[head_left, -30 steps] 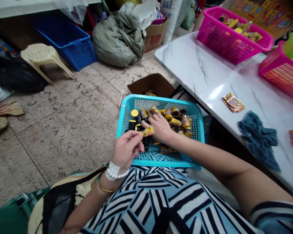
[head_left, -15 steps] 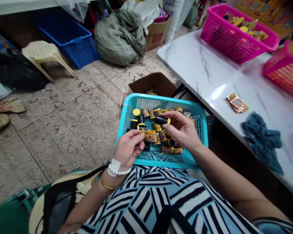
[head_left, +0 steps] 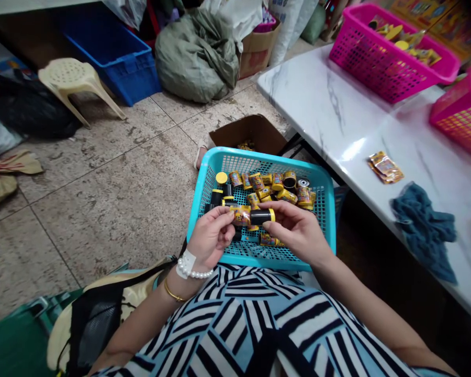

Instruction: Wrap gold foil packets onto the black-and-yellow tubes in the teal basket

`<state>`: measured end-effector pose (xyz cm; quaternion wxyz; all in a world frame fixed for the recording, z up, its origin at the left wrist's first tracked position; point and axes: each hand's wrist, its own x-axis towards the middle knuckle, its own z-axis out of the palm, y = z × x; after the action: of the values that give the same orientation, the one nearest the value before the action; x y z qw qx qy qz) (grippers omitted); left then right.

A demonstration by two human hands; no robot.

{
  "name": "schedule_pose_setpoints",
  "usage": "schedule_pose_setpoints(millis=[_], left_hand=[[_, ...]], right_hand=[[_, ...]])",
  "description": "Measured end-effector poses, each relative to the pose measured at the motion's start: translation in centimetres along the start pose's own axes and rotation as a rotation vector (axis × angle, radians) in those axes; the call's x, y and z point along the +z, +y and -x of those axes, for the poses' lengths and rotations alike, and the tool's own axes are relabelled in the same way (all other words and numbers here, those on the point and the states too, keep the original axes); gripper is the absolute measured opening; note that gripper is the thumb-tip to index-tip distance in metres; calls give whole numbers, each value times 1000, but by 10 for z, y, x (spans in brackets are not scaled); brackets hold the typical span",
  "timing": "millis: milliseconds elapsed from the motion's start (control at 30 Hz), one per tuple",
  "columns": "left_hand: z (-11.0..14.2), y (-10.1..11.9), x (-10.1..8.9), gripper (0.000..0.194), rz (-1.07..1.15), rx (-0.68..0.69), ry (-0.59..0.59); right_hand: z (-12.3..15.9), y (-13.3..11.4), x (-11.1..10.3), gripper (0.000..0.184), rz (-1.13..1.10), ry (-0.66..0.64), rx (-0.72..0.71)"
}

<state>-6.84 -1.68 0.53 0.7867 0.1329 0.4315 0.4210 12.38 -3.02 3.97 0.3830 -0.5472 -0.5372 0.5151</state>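
Observation:
Between thumb and fingers, my left hand [head_left: 211, 233] pinches a yellow printed sleeve label [head_left: 241, 215]. My right hand [head_left: 300, 230] grips a small black canister [head_left: 259, 217] by its yellow-capped end. The canister's black end meets the label's right edge; whether it has entered the label I cannot tell. Both are held above a turquoise plastic basket [head_left: 196, 209] at my lap. Inside it, several yellow-labelled canisters [head_left: 286, 196] lie toward the right, and several bare black canisters [head_left: 216, 197] with yellow caps lie on the left.
A marbled white table [head_left: 310, 99] stands at the right, bearing pink baskets [head_left: 392, 68], a stack of flat labels [head_left: 385, 167] and a blue cloth [head_left: 424, 230]. Beyond my basket sits an open cardboard box [head_left: 255, 131]. A cream stool [head_left: 73, 73] and blue crate [head_left: 129, 73] stand far left.
My right hand has lifted a black canister out of the basket and brought it left against the label. My left hand has kept its pinch on the label, now turned level.

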Motion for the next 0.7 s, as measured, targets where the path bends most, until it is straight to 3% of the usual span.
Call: schedule_pose_setpoints(millis=[133, 333, 533, 700], left_hand=[[-1, -2, 0, 29, -3, 3, 3], [-1, -1, 2, 31, 36, -23, 6], [-3, -2, 3, 33, 89, -58, -15], [-4, -3, 2, 32, 73, -51, -29]], right_hand=[[-3, -2, -7, 25, 253, -40, -107], [0, -2, -1, 27, 410, 109, -223], [4, -3, -5, 27, 509, 41, -396], [1, -6, -7, 28, 412, -38, -316]])
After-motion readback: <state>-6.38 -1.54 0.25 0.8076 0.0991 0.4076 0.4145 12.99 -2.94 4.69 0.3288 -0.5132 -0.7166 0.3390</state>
